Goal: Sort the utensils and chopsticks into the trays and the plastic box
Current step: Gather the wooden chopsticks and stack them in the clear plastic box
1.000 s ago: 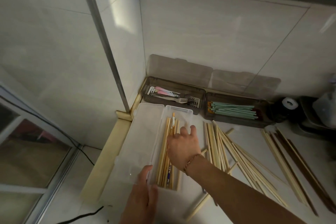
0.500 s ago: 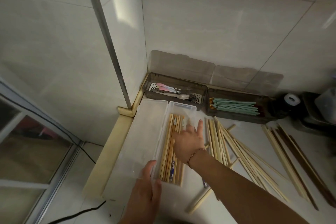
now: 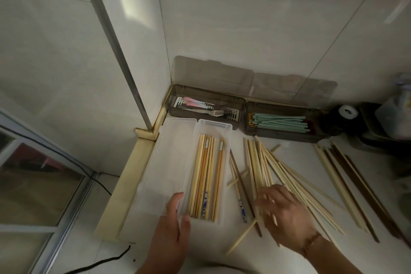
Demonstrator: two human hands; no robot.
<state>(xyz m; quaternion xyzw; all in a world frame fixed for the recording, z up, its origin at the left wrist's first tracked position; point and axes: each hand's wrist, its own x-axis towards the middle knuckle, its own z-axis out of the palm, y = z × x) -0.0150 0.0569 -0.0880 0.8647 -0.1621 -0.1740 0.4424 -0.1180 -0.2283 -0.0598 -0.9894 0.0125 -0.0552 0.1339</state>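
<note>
A clear plastic box (image 3: 213,125) lies open on the white counter, its lid (image 3: 169,162) folded out to the left. Several wooden chopsticks (image 3: 203,176) lie inside it. My left hand (image 3: 172,232) rests at the box's near edge, thumb against its front wall. My right hand (image 3: 284,211) is over the loose pile of pale wooden chopsticks (image 3: 264,162) to the right of the box, fingers spread and blurred. Two brown trays stand at the wall: the left tray (image 3: 241,104) holds forks and pastel-handled utensils (image 3: 200,108), the right tray (image 3: 278,137) holds mint-green chopsticks (image 3: 282,123).
Dark brown and pale chopsticks (image 3: 347,176) lie at the far right of the counter. A tape roll (image 3: 347,111) and a dark container (image 3: 378,131) sit at the back right. The counter's left edge drops beside a window; a black cable (image 3: 97,262) runs below.
My right hand has left the box and moved right and toward me, onto the loose chopstick pile. My left hand has stayed at the box's near edge.
</note>
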